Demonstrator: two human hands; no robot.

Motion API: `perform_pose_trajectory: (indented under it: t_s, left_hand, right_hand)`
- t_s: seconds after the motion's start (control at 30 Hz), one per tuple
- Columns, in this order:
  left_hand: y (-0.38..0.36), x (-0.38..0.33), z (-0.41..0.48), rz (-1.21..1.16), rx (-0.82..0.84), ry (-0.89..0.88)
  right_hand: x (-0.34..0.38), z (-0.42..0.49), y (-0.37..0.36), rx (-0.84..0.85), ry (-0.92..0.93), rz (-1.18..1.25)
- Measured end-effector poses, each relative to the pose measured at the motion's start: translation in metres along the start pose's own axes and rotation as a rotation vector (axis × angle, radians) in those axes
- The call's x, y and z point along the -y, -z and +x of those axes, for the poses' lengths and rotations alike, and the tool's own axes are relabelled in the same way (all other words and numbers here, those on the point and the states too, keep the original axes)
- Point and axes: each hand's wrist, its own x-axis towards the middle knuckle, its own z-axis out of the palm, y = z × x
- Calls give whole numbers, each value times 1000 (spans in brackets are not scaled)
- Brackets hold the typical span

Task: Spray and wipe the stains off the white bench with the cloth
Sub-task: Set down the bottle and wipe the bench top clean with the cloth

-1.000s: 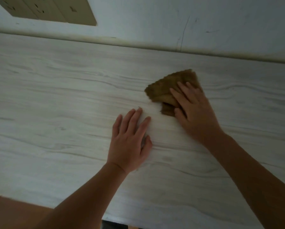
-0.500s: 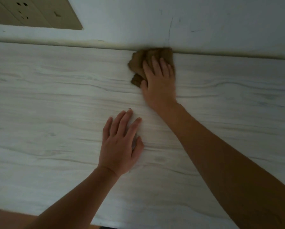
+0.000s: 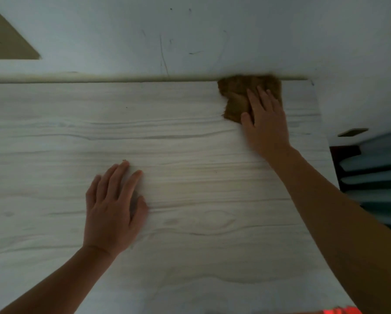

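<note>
right hand, fingers straight, pressed crumpled brown cloth at upper right against wall | left hand lay flat, fingers extended, holding nothing, on white wood-grain bench

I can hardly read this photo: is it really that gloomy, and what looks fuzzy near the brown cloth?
Head view: dim, bluish light with no glare; the cloth and the right hand pressing it are smeared by motion blur, while the left hand flat on the bench is sharper; the wide-angle lens seems to bow the bench's right edge.
</note>
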Motion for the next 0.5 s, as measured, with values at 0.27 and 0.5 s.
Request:
perform_pose_trajectory:
  t_s: [0.27,0.5]
  left_hand:
    - [1,-2,0,3,-10,5]
    - [0,-1,1,10,-7,4]
  right_hand:
    - [-7,-67,4,11,-69,16]
    - [-48,-10,12,-56,-121,13]
